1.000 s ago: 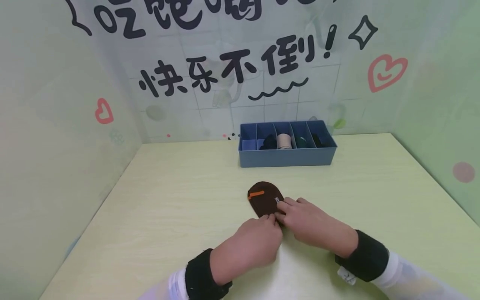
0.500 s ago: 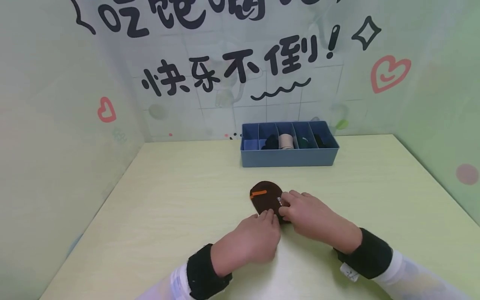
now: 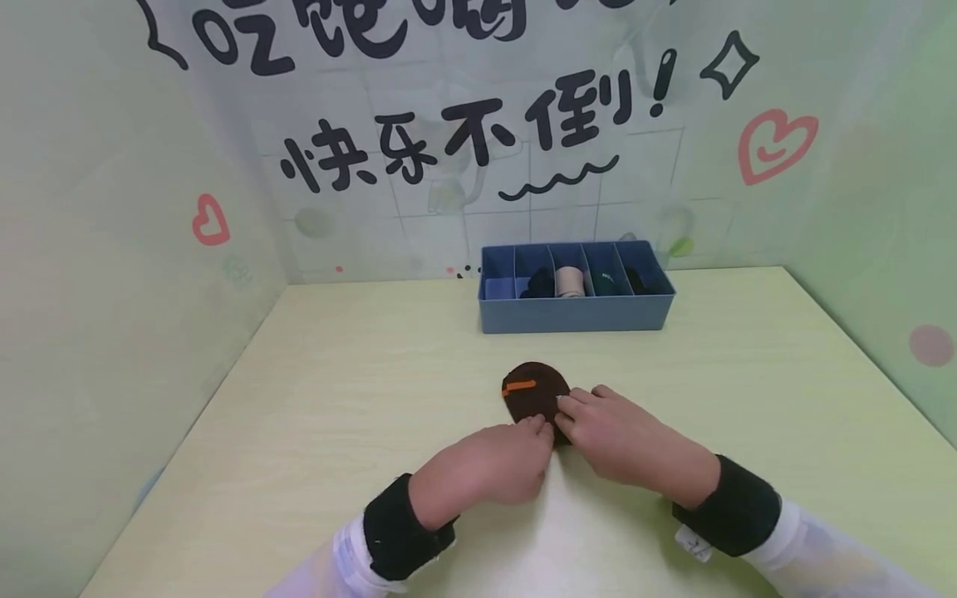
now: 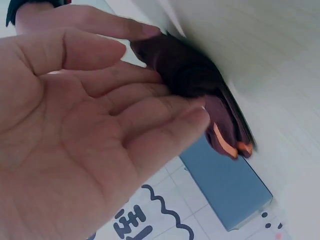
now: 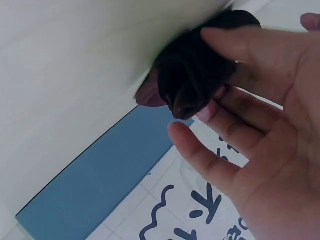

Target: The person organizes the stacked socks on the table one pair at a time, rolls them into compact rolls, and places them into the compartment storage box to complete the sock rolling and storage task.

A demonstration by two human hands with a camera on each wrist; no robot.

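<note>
In the head view a dark brown sock (image 3: 532,386) with an orange stripe lies folded on the table in front of both hands. My left hand (image 3: 497,465) touches its near left edge. Its fingers reach fairly straight along the sock (image 4: 185,67) in the left wrist view, with the thumb apart from the cloth. On the near right side my right hand (image 3: 616,432) holds the sock between thumb and fingers. From the right wrist the bundled sock (image 5: 192,70) shows folds and a dark hollow. Part of the sock is hidden under the hands.
A blue divided box (image 3: 571,316) stands at the back of the table (image 3: 359,399). Its compartments hold a pink rolled sock (image 3: 570,281) and several dark rolls; the far left one shows only its floor. Printed walls close the back and sides.
My left hand has shifted slightly, its wrist turning up and left. The right hand has stayed near the same spot and now covers most of the sock's white lettering.
</note>
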